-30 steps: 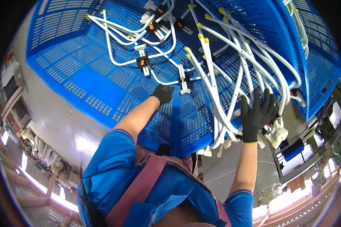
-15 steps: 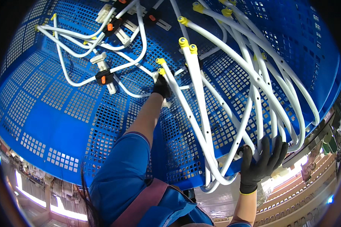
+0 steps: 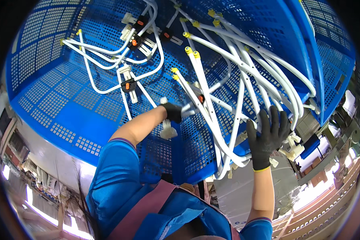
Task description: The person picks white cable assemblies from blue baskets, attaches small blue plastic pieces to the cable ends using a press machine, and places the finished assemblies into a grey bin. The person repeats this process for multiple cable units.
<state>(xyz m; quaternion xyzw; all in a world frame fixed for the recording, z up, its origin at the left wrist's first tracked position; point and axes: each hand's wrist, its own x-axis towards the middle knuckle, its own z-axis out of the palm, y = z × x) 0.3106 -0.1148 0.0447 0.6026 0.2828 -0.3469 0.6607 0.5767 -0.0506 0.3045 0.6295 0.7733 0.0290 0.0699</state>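
Note:
My left hand, in a black glove, is closed around a white bent tube at a cream plastic fitting, whose ends stick out above and below the fist. The grip's underside is hidden. At the right, my black-gloved right hand has its fingers spread against the bent ends of several white tubes with yellow tips. Between the hands, a pair of white tubes leans over the blue basket's edge. An orange-and-black clamp shows behind them.
The large blue perforated basket surrounds the tubes. More bent tubes with black clamps and cream fittings lie in it at the left. Another blue basket wall rises at the right. Cream plastic parts are beyond my right hand.
My left hand has drawn nearer to me with the tube and its cream fitting, which now shows more. My right hand stays spread at the tube ends. The whole view has shifted.

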